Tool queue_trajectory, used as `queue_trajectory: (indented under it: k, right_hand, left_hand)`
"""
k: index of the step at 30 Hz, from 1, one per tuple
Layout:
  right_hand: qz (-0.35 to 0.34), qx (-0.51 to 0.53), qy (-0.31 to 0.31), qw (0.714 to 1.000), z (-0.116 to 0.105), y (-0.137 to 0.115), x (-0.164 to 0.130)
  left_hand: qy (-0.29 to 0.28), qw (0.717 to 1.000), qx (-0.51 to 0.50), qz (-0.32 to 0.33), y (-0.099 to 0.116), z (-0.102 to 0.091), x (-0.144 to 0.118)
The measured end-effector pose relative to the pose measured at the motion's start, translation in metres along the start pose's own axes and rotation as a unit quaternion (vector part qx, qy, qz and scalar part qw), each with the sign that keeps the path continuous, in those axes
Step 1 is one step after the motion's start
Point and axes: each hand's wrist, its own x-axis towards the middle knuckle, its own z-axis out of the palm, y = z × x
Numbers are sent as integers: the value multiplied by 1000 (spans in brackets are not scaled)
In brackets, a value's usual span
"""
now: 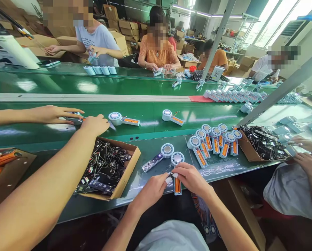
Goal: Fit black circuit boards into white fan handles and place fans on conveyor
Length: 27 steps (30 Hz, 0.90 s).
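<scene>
My left hand [153,186] and my right hand [191,177] meet above an open-backed handheld fan [177,159] with a light blue round head. An orange battery shows in that fan's handle. Fingertips of both hands are pinched together over the handle, around something small that they mostly hide. White covers sit on some of the fingertips. Just left of this fan lies another handheld fan [167,150], with a circuit board [153,162] along its handle. To the right stands a group of open fans [215,134] with orange batteries and wires.
Cardboard boxes of circuit boards stand left [131,167] and right [246,148]. A co-worker's arms [67,153] reach across from the left. Two fans [115,118] [167,115] lie on the green belt [148,130]. Another worker's hands [306,153] are at right; a slanted metal post [271,94] crosses there.
</scene>
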Motion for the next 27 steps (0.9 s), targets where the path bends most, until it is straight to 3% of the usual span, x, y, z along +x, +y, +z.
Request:
queue_trajectory:
  k: [5,10,13,15,18,22,27]
  right_hand:
    - [32,26,50,998,0,-2,-5]
    - [161,95,155,970,-9,-5,-23]
    - [206,114,103,966,-6,-9,-33]
    - [201,147,66,966,-1,-12,-36]
    - [173,151,62,971,4,-13,-36]
    - [121,76,55,988,3,-8,-33]
    - [95,68,127,985,2,-6,-27]
  left_hand:
    - [3,999,-36,-17,3,4,0]
    - [74,989,-57,-113,3,14,-8]
    - [112,981,-77,-136,1,21,-11]
    - [141,978,-87,-126,1,24,-12]
    - [155,980,-77,-98,1,24,-10]
    - [114,992,-14,-51,3,20,-8]
    - [67,989,96,-85,11,20,-9]
